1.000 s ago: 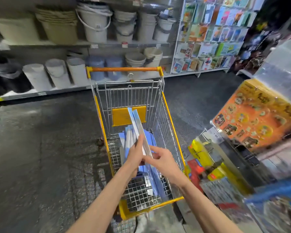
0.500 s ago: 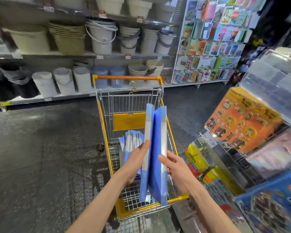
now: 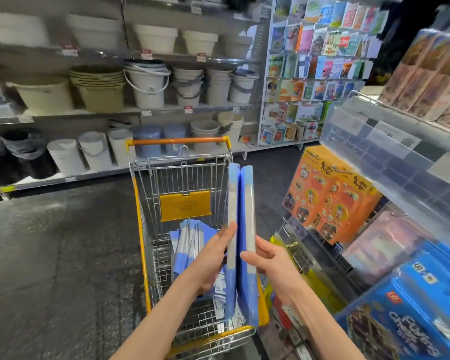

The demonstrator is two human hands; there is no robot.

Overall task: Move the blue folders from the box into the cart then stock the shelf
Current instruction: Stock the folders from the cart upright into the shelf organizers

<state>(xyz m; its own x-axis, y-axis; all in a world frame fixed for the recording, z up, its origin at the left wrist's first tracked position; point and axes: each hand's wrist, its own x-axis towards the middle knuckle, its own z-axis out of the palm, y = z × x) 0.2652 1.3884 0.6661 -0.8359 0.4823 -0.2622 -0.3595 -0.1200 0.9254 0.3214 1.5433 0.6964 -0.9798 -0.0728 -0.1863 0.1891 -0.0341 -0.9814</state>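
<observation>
Shop aisle, dark speckled floor, shelving on both sides.

Nearest: both hands hold a pair of folders upright, edge-on, above the cart's right side. Left hand clamps the pair's left face, digits fairly straight along it. Right hand grips the right face, thumb across the near edge, fingers behind. The two folders touch low down and part slightly at the top.

Cart sits just beyond, with a stack of more blue folders leaning inside it. No box in view.

Right of the cart: sloped display shelf with a clear front lip, orange sticker packs hung below it, blue boxes nearer. Far wall: buckets, card rack.

Judgement: cart loading looks done, and this is the stocking step, with the pair lifted out and headed for the right shelf. Next move calls for swinging right, picking a free slot (can't tell which from here), squaring the pair so neither slips, and sliding them in behind the lip.
</observation>
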